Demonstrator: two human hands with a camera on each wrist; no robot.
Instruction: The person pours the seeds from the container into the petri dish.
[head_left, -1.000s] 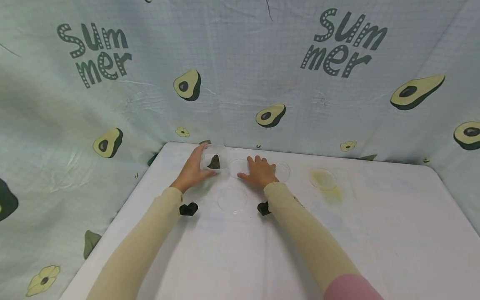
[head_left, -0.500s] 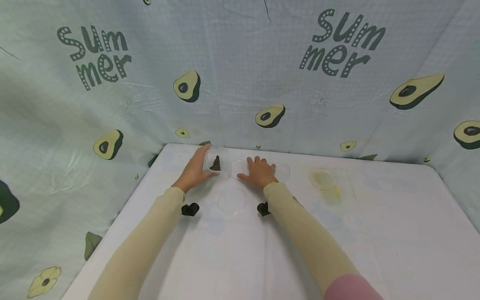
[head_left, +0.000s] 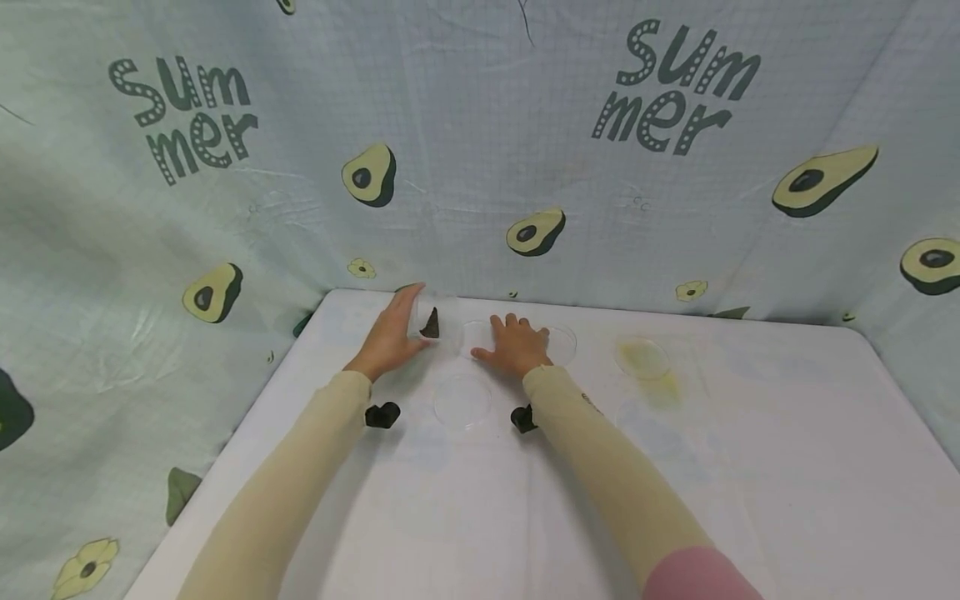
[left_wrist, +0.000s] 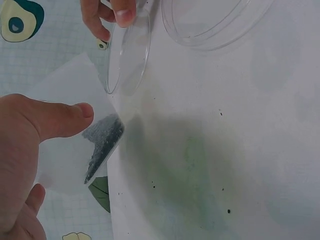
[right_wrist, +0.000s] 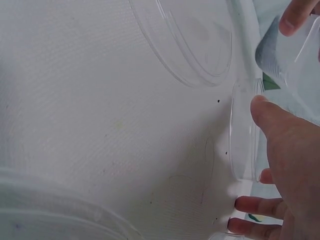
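One tilted box (left_wrist: pixel 69 161) of dark grains (left_wrist: pixel 106 144) I grip between thumb and fingers of my left hand (head_left: pixel 388 337), while my right hand (head_left: pixel 516 346), fingers spread, touches a dish (right_wrist: pixel 242 137).

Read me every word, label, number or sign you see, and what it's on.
"sum mer": backdrop cloth, upper left.
"sum mer": same cloth, upper right.
Dark marking on the right sleeve: too small to read.
Clear container and round clear dish: nothing readable.

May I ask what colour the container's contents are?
Dark grey contents, clearest in the left wrist view.
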